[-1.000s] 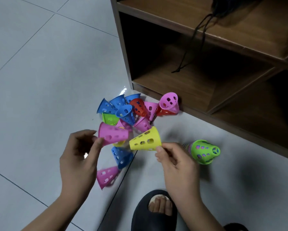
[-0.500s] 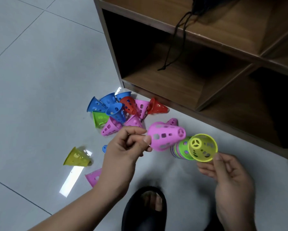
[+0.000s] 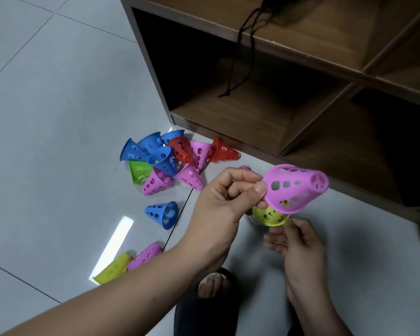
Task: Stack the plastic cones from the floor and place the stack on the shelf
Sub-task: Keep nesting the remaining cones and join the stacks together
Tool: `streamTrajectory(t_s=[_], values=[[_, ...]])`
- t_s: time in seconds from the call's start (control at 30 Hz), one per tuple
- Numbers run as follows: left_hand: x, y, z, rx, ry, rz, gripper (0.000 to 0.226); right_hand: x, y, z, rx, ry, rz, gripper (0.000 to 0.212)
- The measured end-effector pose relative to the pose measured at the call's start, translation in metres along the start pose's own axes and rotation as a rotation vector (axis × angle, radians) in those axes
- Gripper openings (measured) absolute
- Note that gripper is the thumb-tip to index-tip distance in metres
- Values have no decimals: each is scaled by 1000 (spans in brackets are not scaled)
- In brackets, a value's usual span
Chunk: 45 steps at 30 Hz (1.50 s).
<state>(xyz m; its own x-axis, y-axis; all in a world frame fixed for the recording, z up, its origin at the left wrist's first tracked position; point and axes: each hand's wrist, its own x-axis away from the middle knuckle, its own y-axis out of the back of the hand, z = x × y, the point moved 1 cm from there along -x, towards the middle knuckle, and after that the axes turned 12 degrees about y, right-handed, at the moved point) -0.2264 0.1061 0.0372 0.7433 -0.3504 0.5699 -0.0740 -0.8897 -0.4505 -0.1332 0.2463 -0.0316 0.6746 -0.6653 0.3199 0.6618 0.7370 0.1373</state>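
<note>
Left hand: up in the middle of the scene, the left hand (image 3: 226,202) pinched the wide rim of a pink cone (image 3: 297,187), thumb pressed on the outside and fingers curled behind.
Pink cone: it hung in the air, tilted, with its narrow tip aimed far-right toward the shelf (image 3: 252,115) and its open mouth facing down and near.
Right hand: just below, the right hand (image 3: 298,248) had its fingers curled and its fingertips pinching the lower edge of a yellow cone (image 3: 272,215).
Yellow cone: it sat right under the pink one's mouth, which covered its top edge; whether the two touched, I could not tell.
Loose pile: on the floor (image 3: 46,117) to the far left, hard by the shelf's corner, blue, red, pink and green cones (image 3: 165,161) lay tumbled together on their sides.
Stragglers: a lone blue cone (image 3: 163,213) lay nearer, apart from the pile; nearer still, a fallen pink cone (image 3: 146,254) and a fallen yellow cone (image 3: 112,269) lay side by side, partly behind the left forearm.
Shelf: wooden compartments, with a black cord (image 3: 238,64) dangling over the lowest left one.
Foot: toes in a black slipper (image 3: 214,284) showed at the near edge, between the arms.
</note>
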Motion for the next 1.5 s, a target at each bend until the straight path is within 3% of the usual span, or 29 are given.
streamTrajectory(t_s=[0.3, 0.6, 0.83, 1.07, 1.23, 1.37, 1.5], values=[[-25, 12, 31, -346, 14, -77, 10, -3, -6, -7, 0, -167, 50, 16], [-33, 51, 41, -794, -17, -149, 14, 4, -26, -4, -388, -372, 85, 28], [-3, 126, 33, -980, -6, -331, 14, -17, -47, -3, -407, -288, 43, 24], [48, 205, 33, -1164, 92, -503, 21, -46, -62, -13, -252, -136, 89, 34], [76, 235, 53, -1213, 166, -527, 33, -18, -62, -40, -7, -77, 143, 44], [90, 248, 69, -1242, 224, -505, 48, 23, -61, -60, 483, -45, 392, 35], [97, 249, 84, -1145, 256, -563, 73, 71, -74, -60, 604, -58, 633, 47]])
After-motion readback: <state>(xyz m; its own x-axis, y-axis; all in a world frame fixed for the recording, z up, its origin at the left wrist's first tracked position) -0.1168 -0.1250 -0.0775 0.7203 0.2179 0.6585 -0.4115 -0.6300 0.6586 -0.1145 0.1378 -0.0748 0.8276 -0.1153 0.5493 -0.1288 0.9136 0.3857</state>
